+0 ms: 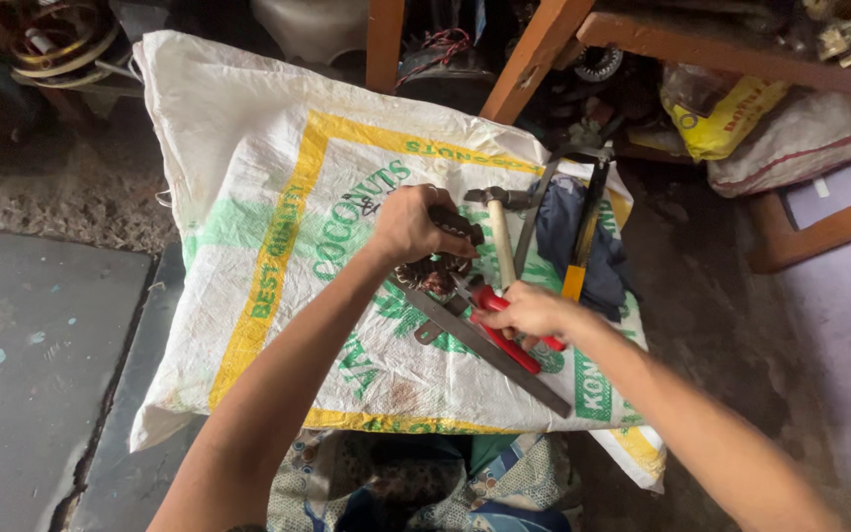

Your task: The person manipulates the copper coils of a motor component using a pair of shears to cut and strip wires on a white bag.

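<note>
A round, dark wound coil part [437, 268] sits near the middle of a white woven sack [248, 177] spread flat on the ground. The left hand [414, 223] is closed over its top, fingers curled tight around it. The right hand [529, 310] is wrapped around the red handles of a pair of pliers [504, 330], whose nose touches the coil part. Just beside them lie a long flat file [490, 352], a wooden-handled hammer [499, 236] and a dark blue cloth [563, 232].
</note>
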